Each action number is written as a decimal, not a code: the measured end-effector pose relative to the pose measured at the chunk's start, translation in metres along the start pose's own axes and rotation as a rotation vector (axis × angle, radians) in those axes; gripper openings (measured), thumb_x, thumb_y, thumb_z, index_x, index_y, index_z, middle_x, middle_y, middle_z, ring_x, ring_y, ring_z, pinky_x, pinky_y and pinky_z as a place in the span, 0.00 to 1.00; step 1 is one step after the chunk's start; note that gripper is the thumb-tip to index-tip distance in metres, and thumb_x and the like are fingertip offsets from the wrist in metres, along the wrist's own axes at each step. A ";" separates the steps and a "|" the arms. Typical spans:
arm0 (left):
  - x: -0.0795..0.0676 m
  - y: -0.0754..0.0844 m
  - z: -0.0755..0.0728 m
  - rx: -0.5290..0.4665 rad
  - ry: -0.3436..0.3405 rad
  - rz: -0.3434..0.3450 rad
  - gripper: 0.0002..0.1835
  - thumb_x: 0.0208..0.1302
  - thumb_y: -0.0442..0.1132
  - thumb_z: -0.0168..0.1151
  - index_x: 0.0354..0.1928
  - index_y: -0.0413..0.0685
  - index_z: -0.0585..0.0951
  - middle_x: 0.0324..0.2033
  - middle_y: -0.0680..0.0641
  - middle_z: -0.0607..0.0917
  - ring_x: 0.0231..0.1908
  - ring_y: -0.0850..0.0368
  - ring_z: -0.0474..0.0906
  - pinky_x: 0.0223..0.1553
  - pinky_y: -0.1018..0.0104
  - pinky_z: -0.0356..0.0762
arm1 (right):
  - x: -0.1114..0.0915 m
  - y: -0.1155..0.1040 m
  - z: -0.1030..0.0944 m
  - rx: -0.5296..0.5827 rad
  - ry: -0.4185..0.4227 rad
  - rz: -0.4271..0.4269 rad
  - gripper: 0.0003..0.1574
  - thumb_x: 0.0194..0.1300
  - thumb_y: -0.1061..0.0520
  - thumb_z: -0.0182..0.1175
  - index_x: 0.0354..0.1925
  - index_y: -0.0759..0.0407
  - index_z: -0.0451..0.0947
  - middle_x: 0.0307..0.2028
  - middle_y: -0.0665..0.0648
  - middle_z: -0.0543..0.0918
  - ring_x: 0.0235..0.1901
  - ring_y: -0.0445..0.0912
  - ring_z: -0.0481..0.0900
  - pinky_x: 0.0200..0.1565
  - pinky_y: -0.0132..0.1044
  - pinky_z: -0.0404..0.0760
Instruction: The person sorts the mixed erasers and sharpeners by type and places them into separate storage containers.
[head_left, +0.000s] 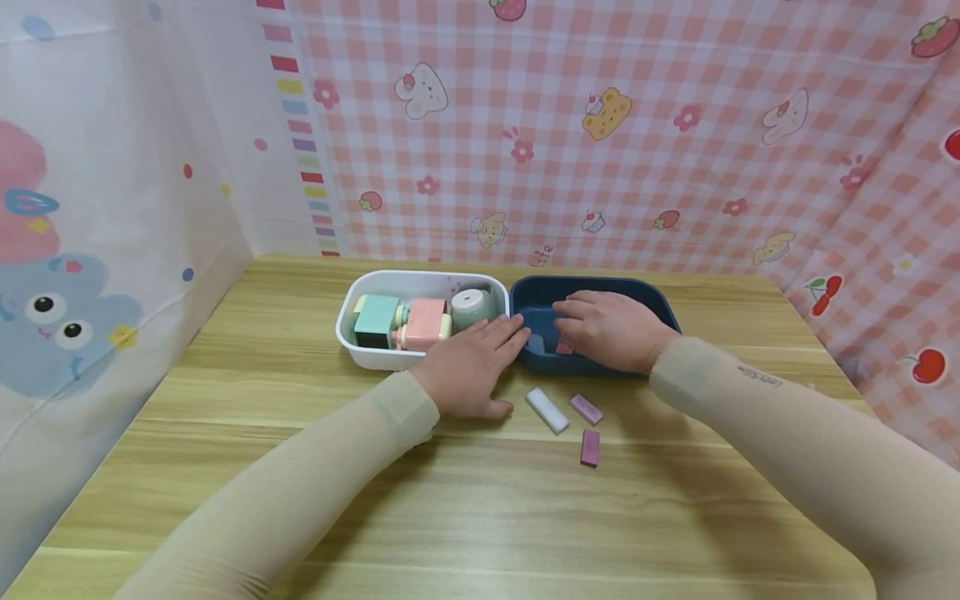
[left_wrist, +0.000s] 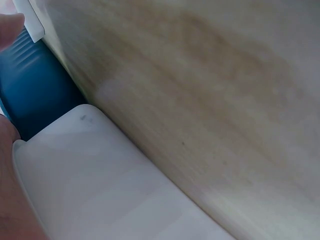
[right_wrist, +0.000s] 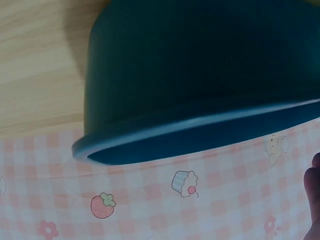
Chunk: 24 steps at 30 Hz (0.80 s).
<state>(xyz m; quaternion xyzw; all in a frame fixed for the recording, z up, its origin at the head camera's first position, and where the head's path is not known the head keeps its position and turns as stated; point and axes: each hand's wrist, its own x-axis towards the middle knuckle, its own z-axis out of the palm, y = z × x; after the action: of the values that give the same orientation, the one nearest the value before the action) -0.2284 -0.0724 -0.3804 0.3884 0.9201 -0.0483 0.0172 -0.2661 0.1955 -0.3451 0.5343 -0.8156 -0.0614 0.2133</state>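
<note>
My left hand (head_left: 472, 367) lies with straight, spread fingers across the near right corner of a white bin (head_left: 375, 358); its fingertips reach the left rim of a dark blue bin (head_left: 600, 364). Over the blue bin is my right hand (head_left: 618, 329), fingers bent downward. A reddish block (head_left: 564, 345) shows just beneath it inside the bin; whether the fingers grip it is hidden. On the table in front lie a white block (head_left: 547, 410), a light purple block (head_left: 587, 409) and a darker magenta block (head_left: 590, 448). The right wrist view shows the blue bin's outer wall (right_wrist: 200, 65).
Inside the white bin are a mint-green bottle (head_left: 377, 321), a pink bottle (head_left: 426, 323) and a grey-green rounded container (head_left: 472, 307). Both bins stand side by side near the back of the wooden table (head_left: 465, 517). A pink checkered cloth (head_left: 540, 167) hangs behind.
</note>
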 end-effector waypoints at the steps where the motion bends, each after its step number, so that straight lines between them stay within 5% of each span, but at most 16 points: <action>1: 0.000 0.000 0.000 0.002 0.002 0.000 0.60 0.64 0.74 0.61 0.86 0.49 0.49 0.86 0.44 0.48 0.85 0.48 0.45 0.84 0.55 0.46 | 0.000 -0.001 0.000 0.002 0.007 -0.003 0.15 0.63 0.54 0.77 0.45 0.60 0.88 0.52 0.61 0.90 0.53 0.54 0.88 0.56 0.47 0.88; 24: -0.002 0.001 -0.001 -0.007 0.007 0.001 0.59 0.64 0.72 0.62 0.86 0.48 0.50 0.85 0.44 0.49 0.85 0.48 0.46 0.85 0.56 0.46 | -0.016 -0.015 -0.012 0.041 -0.027 0.018 0.19 0.64 0.55 0.76 0.52 0.59 0.89 0.55 0.60 0.90 0.56 0.54 0.88 0.58 0.49 0.87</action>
<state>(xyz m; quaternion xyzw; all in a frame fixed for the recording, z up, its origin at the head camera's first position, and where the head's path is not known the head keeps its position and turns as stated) -0.2265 -0.0725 -0.3792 0.3890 0.9200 -0.0439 0.0156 -0.2428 0.2055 -0.3438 0.5302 -0.8244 -0.0500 0.1917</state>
